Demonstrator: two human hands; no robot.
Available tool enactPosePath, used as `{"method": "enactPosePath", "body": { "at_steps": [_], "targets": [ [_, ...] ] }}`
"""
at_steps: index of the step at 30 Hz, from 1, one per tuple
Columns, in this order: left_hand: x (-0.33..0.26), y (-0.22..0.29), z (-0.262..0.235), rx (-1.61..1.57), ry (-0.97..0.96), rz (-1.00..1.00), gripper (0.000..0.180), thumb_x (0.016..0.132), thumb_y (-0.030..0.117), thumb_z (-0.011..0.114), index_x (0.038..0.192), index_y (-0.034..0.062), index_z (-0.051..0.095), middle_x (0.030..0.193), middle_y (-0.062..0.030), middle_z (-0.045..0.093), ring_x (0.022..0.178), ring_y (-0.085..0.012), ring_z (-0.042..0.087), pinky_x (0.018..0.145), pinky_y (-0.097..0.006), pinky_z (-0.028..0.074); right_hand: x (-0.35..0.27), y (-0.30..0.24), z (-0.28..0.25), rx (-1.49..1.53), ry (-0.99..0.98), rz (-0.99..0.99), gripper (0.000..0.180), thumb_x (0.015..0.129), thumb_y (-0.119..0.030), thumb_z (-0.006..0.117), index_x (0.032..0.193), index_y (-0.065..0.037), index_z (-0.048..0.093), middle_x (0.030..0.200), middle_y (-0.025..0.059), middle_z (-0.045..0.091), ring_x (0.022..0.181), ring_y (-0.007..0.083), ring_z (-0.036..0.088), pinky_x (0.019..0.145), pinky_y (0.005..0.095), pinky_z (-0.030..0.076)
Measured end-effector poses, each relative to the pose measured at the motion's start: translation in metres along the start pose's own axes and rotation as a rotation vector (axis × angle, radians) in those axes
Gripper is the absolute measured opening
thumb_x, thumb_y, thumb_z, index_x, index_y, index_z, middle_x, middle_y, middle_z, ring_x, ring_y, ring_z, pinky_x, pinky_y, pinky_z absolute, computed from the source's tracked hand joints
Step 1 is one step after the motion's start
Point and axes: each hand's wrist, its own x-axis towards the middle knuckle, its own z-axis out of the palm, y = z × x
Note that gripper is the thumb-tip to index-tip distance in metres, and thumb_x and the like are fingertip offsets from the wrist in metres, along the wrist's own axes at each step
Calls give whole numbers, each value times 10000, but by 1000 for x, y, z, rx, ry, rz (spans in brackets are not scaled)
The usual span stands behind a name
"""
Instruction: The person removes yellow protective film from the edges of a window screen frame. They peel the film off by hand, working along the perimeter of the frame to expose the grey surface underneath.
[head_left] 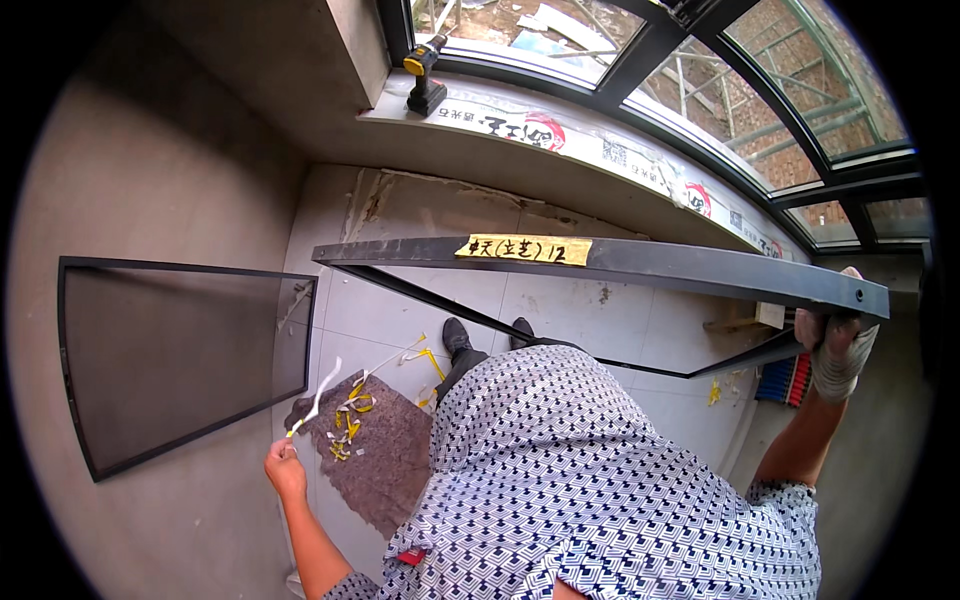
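Note:
My left hand [285, 466], low at the left, is closed in a pinch on a strip of white and yellow tape [318, 398] that curls upward from the fingers. My right hand [838, 352] wears a pale glove and grips the right end of a dark grey metal frame [660, 268] from below. The frame spans across in front of my body, its far side hanging lower. A yellow label [524, 249] with handwriting is stuck on its top bar. Whether the frame rests on anything is not visible.
A screen panel [190, 350] leans on the left wall. Tape scraps [352, 412] lie on a brown mat [385, 470] by my feet. A cordless drill [425, 78] stands on the covered window sill [590, 150]. A blue and red object [783, 380] sits at the right.

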Motion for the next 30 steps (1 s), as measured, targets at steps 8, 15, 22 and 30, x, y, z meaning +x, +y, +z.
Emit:
{"method": "enactPosePath", "body": {
  "at_steps": [8,15,22,30],
  "targets": [
    [4,55,-3,-210,15,158,152,1014,37,580,1089,-37,690,958,-79,706,892,-163,672,835,-310,541,-6,24,-4,-158,151,14,753,805,-739,743,1012,-54,508,568,-14,501,428,57,467,411,227,366],
    [18,81,-9,-463,-5,170,150,1037,1,545,1097,-89,648,1119,-114,599,912,-197,720,845,-324,631,-8,58,-31,-125,103,26,615,959,-588,669,1107,-2,552,588,31,532,425,93,479,407,255,379],
    [18,112,-6,-512,-41,177,143,1024,-32,542,1074,-93,661,1163,-99,567,862,-152,704,800,-309,633,-1,79,-68,8,27,331,625,961,-597,658,1116,1,561,621,33,537,437,94,477,413,257,369],
    [20,122,-6,-116,-1,344,153,1002,92,647,1066,-10,742,1016,-52,686,880,-156,678,837,-297,529,-3,43,-13,-133,25,131,733,863,-716,698,1032,-20,542,624,0,537,456,65,484,430,235,367]
  ]
}}
